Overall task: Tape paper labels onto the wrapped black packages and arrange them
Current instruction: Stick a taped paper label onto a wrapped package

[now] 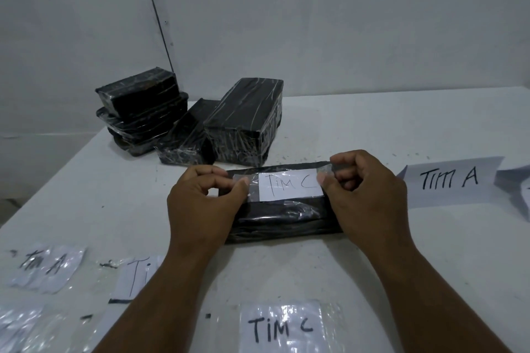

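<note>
A wrapped black package (282,218) lies across the middle of the white table (430,252). A white paper label reading "TIM C" (289,185) sits on its top under a strip of clear tape. My left hand (200,200) curls over the package's left end, thumb pressing the tape's left edge. My right hand (364,192) curls over the right end, thumb at the label's right edge and fingers on the tape there.
Several wrapped black packages (243,120) are piled at the back left, some stacked (143,112). Loose taped labels lie on the table: "TIM A" (450,180) at right, "TIM A" (46,266) at near left, "TIM C" (282,329) at the front edge, one more (134,278) partly under my left arm.
</note>
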Action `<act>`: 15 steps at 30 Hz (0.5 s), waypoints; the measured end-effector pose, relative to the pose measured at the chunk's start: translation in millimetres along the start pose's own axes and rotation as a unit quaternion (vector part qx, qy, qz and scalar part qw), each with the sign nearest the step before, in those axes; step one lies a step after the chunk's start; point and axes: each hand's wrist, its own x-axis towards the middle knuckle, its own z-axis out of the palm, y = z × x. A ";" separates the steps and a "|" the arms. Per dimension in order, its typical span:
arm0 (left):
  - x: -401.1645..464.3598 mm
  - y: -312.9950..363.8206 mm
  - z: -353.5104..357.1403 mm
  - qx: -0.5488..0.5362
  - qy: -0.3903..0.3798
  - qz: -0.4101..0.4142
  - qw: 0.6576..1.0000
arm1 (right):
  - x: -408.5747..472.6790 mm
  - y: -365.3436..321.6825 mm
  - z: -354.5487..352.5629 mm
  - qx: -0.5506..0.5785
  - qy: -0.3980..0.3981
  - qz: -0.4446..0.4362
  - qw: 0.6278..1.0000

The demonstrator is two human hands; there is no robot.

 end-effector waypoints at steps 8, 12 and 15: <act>-1.3 4.0 -2.1 -0.008 -0.010 -0.032 0.999 | -1.0 -0.1 1.7 0.005 0.011 0.000 1.000; -1.6 5.1 -3.0 0.002 -0.017 -0.035 0.999 | -1.0 0.2 2.0 -0.007 0.013 -0.006 1.000; -1.5 5.5 -3.2 0.002 -0.015 -0.030 0.999 | -0.7 0.3 2.0 -0.004 0.012 -0.006 1.000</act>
